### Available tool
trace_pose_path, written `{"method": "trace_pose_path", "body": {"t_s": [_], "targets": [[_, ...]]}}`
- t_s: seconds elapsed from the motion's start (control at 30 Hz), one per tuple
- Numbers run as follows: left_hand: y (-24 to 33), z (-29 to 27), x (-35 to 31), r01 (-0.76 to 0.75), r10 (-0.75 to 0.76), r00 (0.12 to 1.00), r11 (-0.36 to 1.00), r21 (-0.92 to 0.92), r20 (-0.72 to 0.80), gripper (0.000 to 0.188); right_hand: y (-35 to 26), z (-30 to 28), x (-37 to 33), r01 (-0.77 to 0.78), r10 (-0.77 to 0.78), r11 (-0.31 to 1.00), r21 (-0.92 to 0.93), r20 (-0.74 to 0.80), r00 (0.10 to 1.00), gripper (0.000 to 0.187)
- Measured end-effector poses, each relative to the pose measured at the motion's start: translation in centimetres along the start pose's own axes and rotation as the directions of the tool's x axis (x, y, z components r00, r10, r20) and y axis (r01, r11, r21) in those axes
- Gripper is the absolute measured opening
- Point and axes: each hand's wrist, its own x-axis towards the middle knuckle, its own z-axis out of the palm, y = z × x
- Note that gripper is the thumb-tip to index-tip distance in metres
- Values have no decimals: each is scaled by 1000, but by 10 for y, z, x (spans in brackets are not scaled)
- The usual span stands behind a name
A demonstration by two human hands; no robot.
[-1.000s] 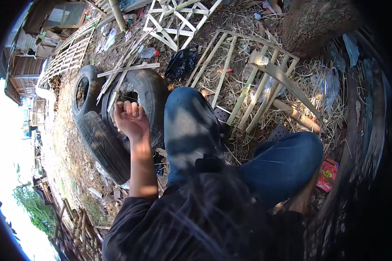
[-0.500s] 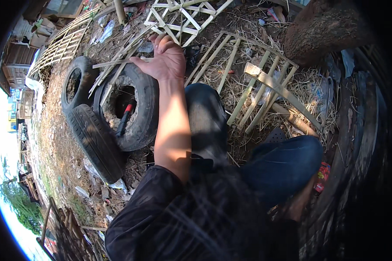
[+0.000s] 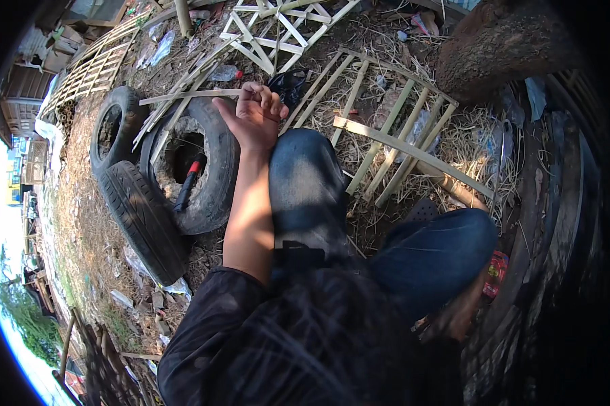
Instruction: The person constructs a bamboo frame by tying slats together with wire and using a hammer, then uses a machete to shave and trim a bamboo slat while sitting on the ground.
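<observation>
My left hand (image 3: 256, 120) is palm up beside my raised knee, its fingers loosely curled and apart, thumb out to the left. It holds nothing that I can see. A thin bamboo slat (image 3: 190, 97) lies across a tyre, its right end reaching just behind this hand. To the right, a bamboo lattice panel (image 3: 393, 115) of parallel slats lies on the straw-covered ground. One loose-looking slat (image 3: 413, 149) crosses it at a slant. My right hand is out of view. Inside the tyre (image 3: 225, 169) rests a black and red-handled tool (image 3: 191, 181).
Two more tyres (image 3: 146, 223) lean at the left. A finished-looking lattice (image 3: 278, 34) lies at the far side, and a larger bamboo grid (image 3: 95, 64) at the far left. A thick tree trunk (image 3: 508, 51) stands at the far right. Plastic scraps litter the ground.
My left hand has drawn nearer and lower, its fingers curling a little more. The slanting slat's left end has swung left and down across the lattice panel. The view has shifted slightly.
</observation>
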Motion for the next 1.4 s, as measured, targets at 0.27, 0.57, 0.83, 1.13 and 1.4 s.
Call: {"method": "trace_pose_path", "body": {"t_s": [0.27, 0.57, 0.83, 1.13, 1.4], "targets": [[-28, -146, -57, -111, 337, 939, 479, 870, -65, 40, -2, 6, 9, 5, -4, 1000, 16, -10, 1000, 28], [30, -67, -83, -213, 526, 814, 665, 715, -246, 11, -16, 19, 54, 63, -63, 998, 21, -5, 998, 28], [-125, 136, -83, -346, -600, 744, 32, 938, 294, 26, 1, 33, 103, 156, -154, 986, 65, -40, 987, 27], [-314, -33, -77, -552, -716, 698, -551, 626, -14, 47, -30, -7, 66, -66, 68, 988, 139, -7, 998, 18], [-333, -73, -61, -670, -931, 364, -255, 698, 9, 25, -38, -16, 74, -168, 176, 973, 159, -36, 984, 20]]}}
